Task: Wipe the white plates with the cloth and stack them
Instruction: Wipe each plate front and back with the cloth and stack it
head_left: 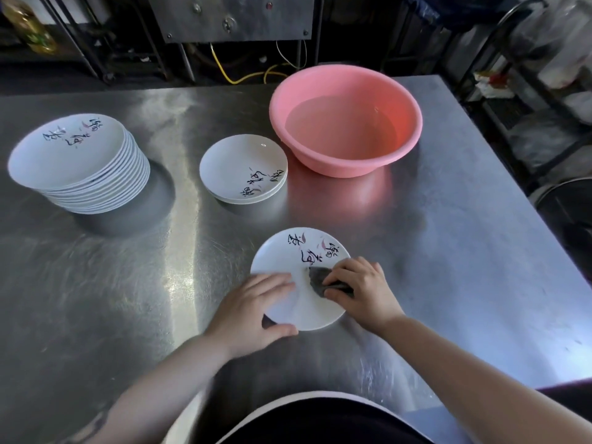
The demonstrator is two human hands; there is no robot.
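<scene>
A white plate (288,251) with black brush lettering lies on the steel table in front of me. My left hand (253,309) holds its left rim, fingers over the top and thumb at the near edge. My right hand (362,290) grips a dark grey cloth (318,278) and presses it on the plate's middle. A tall stack of white plates (80,165) stands at the far left. A short stack of two or three plates (243,169) sits in the middle of the table.
A pink basin (346,121) with water stands behind the short stack, right of centre. The steel table (128,283) ends at the right in an edge (525,200). Dark shelving and a chair stand beyond it at right.
</scene>
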